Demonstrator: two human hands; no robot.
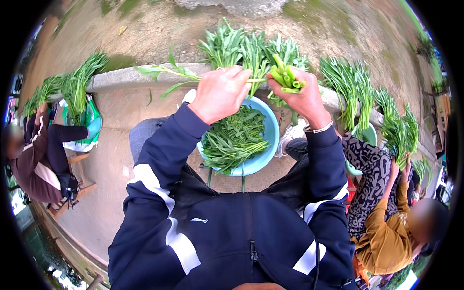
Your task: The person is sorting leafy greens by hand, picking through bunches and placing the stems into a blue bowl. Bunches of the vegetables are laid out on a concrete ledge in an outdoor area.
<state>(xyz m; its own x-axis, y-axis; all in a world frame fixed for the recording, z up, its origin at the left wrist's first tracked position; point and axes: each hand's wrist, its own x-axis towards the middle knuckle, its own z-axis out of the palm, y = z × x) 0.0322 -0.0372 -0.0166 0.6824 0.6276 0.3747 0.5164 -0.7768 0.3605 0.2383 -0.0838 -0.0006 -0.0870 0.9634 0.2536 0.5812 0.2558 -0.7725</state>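
My left hand (220, 93) is closed on a single leafy green stalk (176, 72). Its leaves point left, and its bare stem reaches across to my right hand (305, 99). That hand is wrapped round a bunch of thick green stems (286, 76), with their hollow ends turned up towards me. Below both hands, between my knees, stands a light blue basin (274, 133) holding a heap of loose green leaves and shoots (237, 137). Just beyond my hands, several bundles of leafy greens (223, 46) lie against a low concrete curb (121, 79).
More bundles of greens (345, 87) lie along the curb to the right. On the right, a person in a mustard top (386, 237) holds a bunch of greens (401, 135). At left, a seated person in brown (36, 169) is beside a green and white bag (92, 130).
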